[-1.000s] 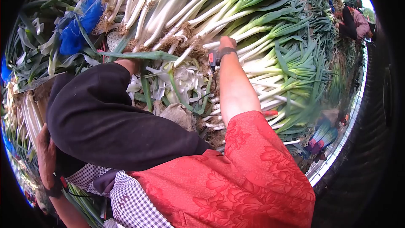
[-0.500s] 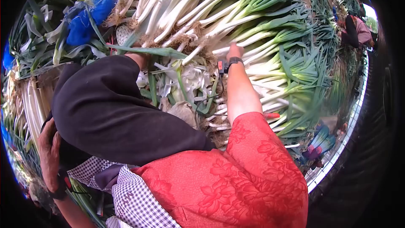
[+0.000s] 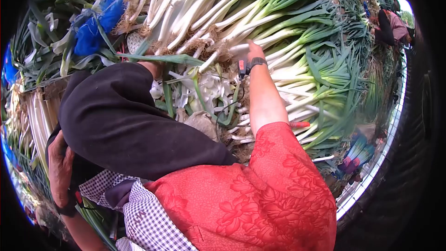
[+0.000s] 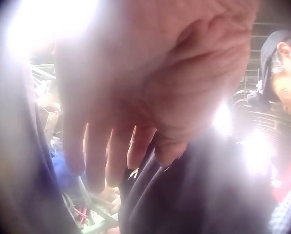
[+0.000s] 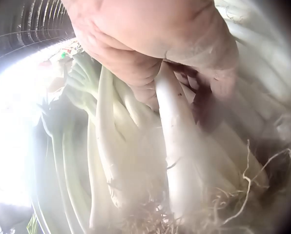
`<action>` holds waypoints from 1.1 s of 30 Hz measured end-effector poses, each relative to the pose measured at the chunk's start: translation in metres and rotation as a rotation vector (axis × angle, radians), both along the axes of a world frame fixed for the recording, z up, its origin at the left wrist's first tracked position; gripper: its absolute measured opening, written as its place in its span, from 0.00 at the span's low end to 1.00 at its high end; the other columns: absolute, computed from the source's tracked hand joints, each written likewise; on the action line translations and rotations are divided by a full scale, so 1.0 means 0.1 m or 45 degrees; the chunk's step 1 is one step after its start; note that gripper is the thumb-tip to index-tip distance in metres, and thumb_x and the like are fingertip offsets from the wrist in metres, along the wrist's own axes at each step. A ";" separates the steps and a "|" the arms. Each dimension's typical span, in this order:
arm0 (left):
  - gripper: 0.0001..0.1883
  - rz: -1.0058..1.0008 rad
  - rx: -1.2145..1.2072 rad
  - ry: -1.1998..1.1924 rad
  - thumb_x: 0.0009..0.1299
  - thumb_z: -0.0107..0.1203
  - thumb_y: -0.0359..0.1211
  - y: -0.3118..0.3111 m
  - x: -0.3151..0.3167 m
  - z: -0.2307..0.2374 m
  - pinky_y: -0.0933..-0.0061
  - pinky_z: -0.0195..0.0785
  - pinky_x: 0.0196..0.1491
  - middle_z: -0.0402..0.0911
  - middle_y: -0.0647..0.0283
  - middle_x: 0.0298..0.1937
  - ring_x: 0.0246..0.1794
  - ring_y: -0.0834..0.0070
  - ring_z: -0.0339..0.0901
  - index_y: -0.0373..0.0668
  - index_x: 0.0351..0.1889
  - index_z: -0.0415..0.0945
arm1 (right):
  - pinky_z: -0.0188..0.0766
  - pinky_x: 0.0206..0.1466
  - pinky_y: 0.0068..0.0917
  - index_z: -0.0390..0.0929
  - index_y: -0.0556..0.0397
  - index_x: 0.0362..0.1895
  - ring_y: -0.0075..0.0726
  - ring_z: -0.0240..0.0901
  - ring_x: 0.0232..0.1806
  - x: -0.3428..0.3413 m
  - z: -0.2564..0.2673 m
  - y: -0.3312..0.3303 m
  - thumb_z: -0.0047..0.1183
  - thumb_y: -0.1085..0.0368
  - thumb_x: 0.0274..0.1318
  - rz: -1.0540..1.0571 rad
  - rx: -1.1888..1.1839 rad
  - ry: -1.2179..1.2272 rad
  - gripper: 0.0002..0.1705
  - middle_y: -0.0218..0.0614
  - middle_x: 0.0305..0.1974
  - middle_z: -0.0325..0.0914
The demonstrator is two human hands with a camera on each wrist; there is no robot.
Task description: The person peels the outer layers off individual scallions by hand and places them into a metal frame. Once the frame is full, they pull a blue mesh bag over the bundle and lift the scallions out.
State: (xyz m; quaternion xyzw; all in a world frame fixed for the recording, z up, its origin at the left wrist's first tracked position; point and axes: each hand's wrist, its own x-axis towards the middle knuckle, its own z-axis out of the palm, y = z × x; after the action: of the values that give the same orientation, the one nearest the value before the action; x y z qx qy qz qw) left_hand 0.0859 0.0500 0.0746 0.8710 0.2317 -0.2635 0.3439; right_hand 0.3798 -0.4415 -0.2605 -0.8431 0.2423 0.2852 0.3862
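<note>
Leeks with white stalks (image 3: 186, 14) and roots lie in a wide pile. My right hand (image 3: 257, 52) reaches into them. Seen from the right wrist, this hand (image 5: 160, 44) has its thumb and fingers around one white stalk (image 5: 174, 126), whose roots point down the view. On the far left my left hand (image 3: 60, 167) is by the dark-clothed leg (image 3: 134, 121). In the left wrist view the left hand (image 4: 140, 92) hangs with its fingers extended, nothing held, in front of dark cloth.
Blue netting (image 3: 100, 21) and leek leaves lie at the upper left. Peeled white scraps (image 3: 213, 88) lie between the leg and right arm. Another person (image 3: 395, 28) is at the upper right. A red-handled object (image 3: 299, 124) rests near the right forearm.
Since a second ago, the scene has shifted a little rightward in the head view. The left hand has moved slightly right along the leg; the right hand remains among the stalks.
</note>
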 end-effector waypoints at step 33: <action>0.26 -0.107 -0.418 -0.979 0.68 0.45 0.18 -1.66 0.52 0.39 0.76 0.63 0.56 0.78 0.54 0.49 0.50 0.70 0.76 0.38 0.65 0.64 | 0.68 0.65 0.36 0.67 0.64 0.56 0.41 0.67 0.61 -1.46 2.86 1.67 0.52 0.70 0.61 -0.907 2.465 0.428 0.21 0.46 0.55 0.72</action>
State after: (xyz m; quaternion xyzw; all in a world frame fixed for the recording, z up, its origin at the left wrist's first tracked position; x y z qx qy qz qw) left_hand 0.1377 -0.1162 0.1138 0.8483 0.0056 0.0333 0.5284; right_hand 0.2337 -0.2749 0.0259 -0.0028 0.1953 0.3408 0.9196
